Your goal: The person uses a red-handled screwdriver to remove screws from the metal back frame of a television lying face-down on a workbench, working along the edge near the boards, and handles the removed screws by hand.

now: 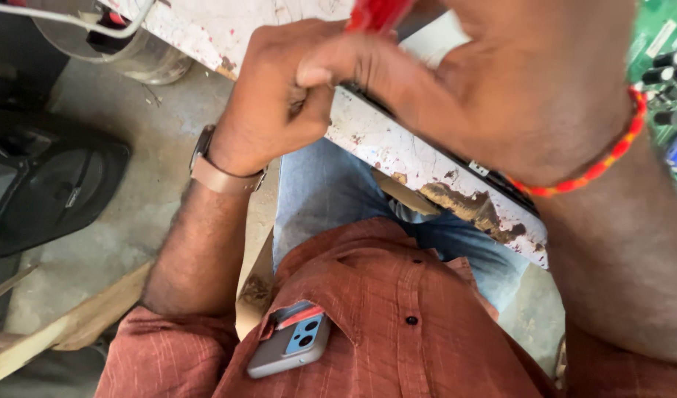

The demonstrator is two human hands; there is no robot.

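Head view, the only one I have. My right hand (501,81) fills the upper right, blurred, fingers wrapped round a red handle (375,13) that runs out of the top edge. I take it for a tool handle, but its working end is out of sight, so I cannot tell what kind. My left hand (279,96) is curled nearly into a fist just beside it, thumb against the right hand's fingers; whether it has hold of the tool or of some small part inside the fist, I cannot tell.

The handle looks like hard, smooth plastic: stiff, light, probably a little slick, so I judge a full wrap round its middle is the grip to keep. It sits at the top centre, above the edge of the bench (397,147).

That bench is white, chipped and rust-stained, and its edge cuts across right under both hands, over my jeans (331,191). A dark flat strip (493,180) lies along the edge, close under the right wrist; it could catch the wrist. A green circuit board (663,66) with black cylinders sits at far right, fragile and near my right forearm. A phone (290,346) pokes out of my shirt pocket. On the floor to the left are a black case (51,188) and wooden slats (66,332), well apart from the hands.
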